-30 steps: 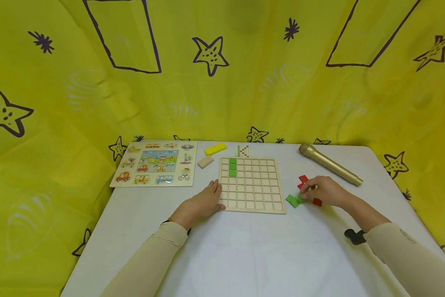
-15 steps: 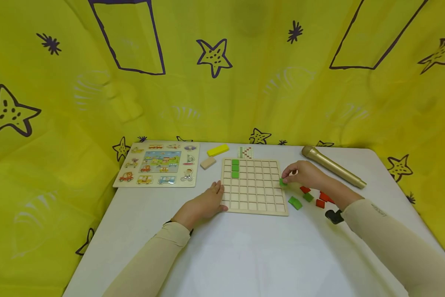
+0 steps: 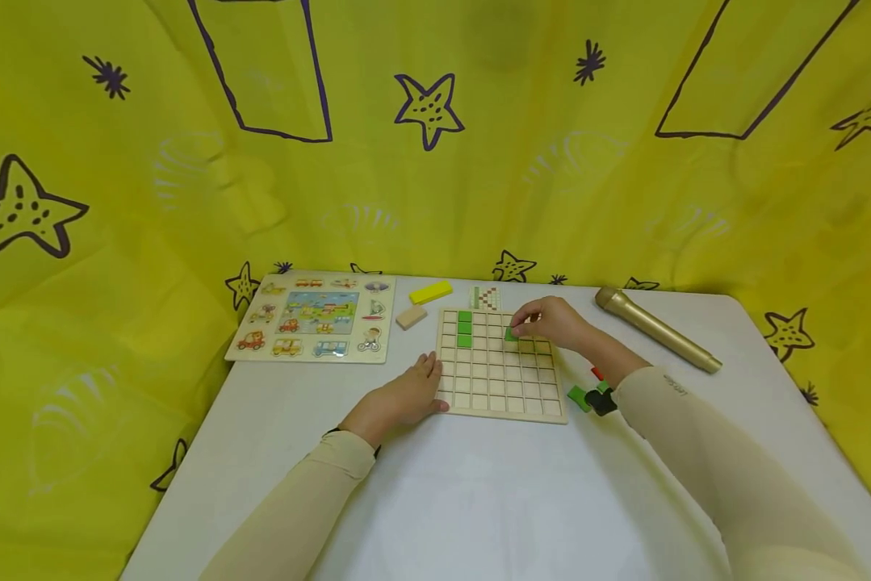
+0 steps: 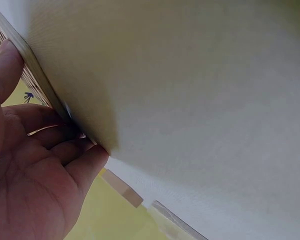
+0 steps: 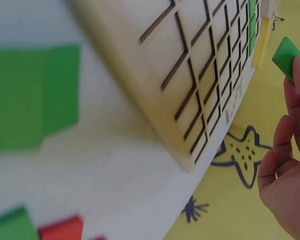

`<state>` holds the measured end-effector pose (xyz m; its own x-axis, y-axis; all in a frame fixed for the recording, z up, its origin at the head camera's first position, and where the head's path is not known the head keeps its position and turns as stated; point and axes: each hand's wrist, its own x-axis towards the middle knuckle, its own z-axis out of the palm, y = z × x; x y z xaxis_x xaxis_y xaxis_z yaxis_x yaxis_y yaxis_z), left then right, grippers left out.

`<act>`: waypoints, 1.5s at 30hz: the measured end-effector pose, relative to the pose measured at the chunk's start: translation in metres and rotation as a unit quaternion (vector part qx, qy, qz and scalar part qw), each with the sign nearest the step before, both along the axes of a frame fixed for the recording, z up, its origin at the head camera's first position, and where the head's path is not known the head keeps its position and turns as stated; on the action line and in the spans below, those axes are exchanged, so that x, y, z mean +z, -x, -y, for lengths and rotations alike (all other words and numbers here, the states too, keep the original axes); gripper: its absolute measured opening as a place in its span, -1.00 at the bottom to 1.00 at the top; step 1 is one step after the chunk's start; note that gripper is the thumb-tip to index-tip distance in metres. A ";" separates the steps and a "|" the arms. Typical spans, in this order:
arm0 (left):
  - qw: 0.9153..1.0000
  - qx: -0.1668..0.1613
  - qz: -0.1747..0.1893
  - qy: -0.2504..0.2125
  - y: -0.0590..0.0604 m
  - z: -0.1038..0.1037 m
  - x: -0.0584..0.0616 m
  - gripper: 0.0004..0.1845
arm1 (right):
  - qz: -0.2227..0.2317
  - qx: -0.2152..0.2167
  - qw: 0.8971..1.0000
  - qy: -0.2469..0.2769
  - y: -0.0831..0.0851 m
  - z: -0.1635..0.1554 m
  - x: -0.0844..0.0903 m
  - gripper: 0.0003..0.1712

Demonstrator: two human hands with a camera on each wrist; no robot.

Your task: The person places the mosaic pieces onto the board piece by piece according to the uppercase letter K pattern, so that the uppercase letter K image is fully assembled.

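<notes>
The wooden grid board (image 3: 489,407) lies flat on the white table, with three green tiles (image 3: 465,328) in a column near its upper left. My left hand (image 3: 404,393) rests against the board's left edge, its fingertips and thumb touching the rim; the left wrist view shows the palm (image 4: 32,185) beside that edge. Between thumb and fingers my right hand (image 3: 557,324) pinches another green tile (image 5: 287,54), held above the board's upper right part. Loose green tiles (image 3: 579,398) and a red tile (image 3: 598,374) lie right of the board, partly hidden by the right forearm.
Behind the board lies a small pattern card (image 3: 484,298). A yellow block (image 3: 431,291) and a plain wooden block (image 3: 411,316) are left of it. Farther left is a picture puzzle (image 3: 351,337). A gold microphone (image 3: 656,329) lies at right. A yellow curtain (image 3: 435,202) hangs behind the table.
My right hand has picked up a green tile from the loose pile and carried it left over the board. The left hand has stayed at the board's edge.
</notes>
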<state>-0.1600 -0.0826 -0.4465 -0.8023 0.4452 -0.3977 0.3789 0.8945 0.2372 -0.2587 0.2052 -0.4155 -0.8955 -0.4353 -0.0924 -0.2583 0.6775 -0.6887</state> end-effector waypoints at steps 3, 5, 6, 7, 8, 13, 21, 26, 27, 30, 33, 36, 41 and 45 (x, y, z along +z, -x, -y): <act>1.000 -0.003 0.002 0.001 0.001 0.000 -0.001 -0.10 | 0.005 0.005 1.000 0.015 0.004 0.014 -0.006 -0.86; 1.000 -0.003 0.004 0.000 0.001 -0.001 -0.001 -0.10 | 0.010 0.010 1.000 0.019 0.005 0.023 -0.009 -0.86; 1.000 -0.003 0.005 -0.001 0.001 -0.001 -0.002 -0.10 | 0.011 0.013 1.000 0.021 0.006 0.027 -0.010 -0.86; 1.000 -0.003 0.005 -0.001 0.002 -0.002 -0.002 -0.10 | 0.013 0.014 1.000 0.021 0.006 0.032 -0.011 -0.86; 1.000 -0.003 0.006 -0.002 0.002 -0.002 -0.002 -0.10 | 0.016 0.015 0.999 0.023 0.006 0.036 -0.012 -0.85; 1.000 -0.011 -0.001 -0.003 0.003 -0.003 -0.001 -0.10 | 0.026 0.021 0.999 0.032 0.010 0.049 -0.020 -0.84; 1.000 -0.014 -0.001 0.002 0.003 -0.002 -0.001 -0.10 | 0.034 0.032 0.999 0.021 0.005 0.064 -0.031 -0.91; 1.000 -0.017 -0.005 0.003 0.002 -0.001 0.000 -0.10 | 0.043 0.031 0.998 0.019 0.004 0.071 -0.037 -0.90; 1.000 -0.018 -0.005 0.003 0.002 -0.001 0.000 -0.11 | 0.043 0.033 0.998 0.018 0.003 0.072 -0.038 -0.90; 1.000 -0.021 -0.010 0.004 0.002 -0.001 0.001 -0.11 | 0.037 0.030 0.999 0.010 0.002 0.075 -0.041 -0.89; 1.000 -0.023 -0.013 0.006 0.002 -0.001 0.000 -0.12 | 0.029 0.027 0.999 -0.005 0.001 0.077 -0.042 -0.89; 1.000 -0.022 -0.015 0.005 0.001 -0.001 0.000 -0.11 | 0.025 0.025 0.999 -0.018 0.000 0.079 -0.042 -0.89; 1.000 -0.019 -0.015 0.005 0.002 0.000 0.000 -0.11 | 0.012 0.026 0.999 -0.030 -0.001 0.082 -0.042 -0.89; 1.000 -0.020 -0.012 0.010 0.002 0.001 -0.001 -0.11 | 0.002 0.027 0.999 -0.037 -0.001 0.083 -0.044 -0.88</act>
<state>-0.1623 -0.0838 -0.4478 -0.7937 0.4691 -0.3872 0.4194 0.8831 0.2102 -0.2577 0.1225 -0.4600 -0.8703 -0.4754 -0.1289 -0.2939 0.7111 -0.6387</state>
